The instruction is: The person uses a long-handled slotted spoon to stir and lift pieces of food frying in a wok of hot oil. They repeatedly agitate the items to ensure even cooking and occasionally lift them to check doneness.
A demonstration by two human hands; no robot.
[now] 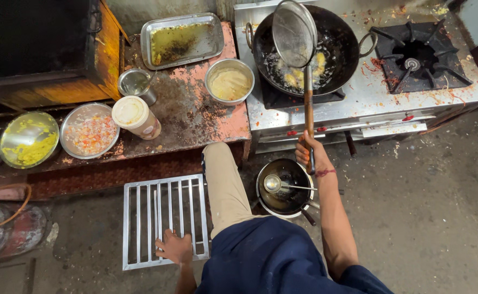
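My right hand [307, 151] grips the wooden handle of a long round mesh skimmer [294, 32], whose head is raised above a black wok [341, 36] on the stove. Yellow pieces fry in dark oil in the wok. My left hand [174, 247] rests flat, fingers spread, on a white metal rack [141, 223] that stands on the floor at my left. My knee in beige trousers points toward the counter.
A dark pot [288, 204] with a ladle stands on the floor below the stove. On the worn counter are a batter bowl [229, 81], a greasy steel tray [180, 40], a steel cup, a lidded tub and bowls of chopped food. A second burner [415, 57] lies at right.
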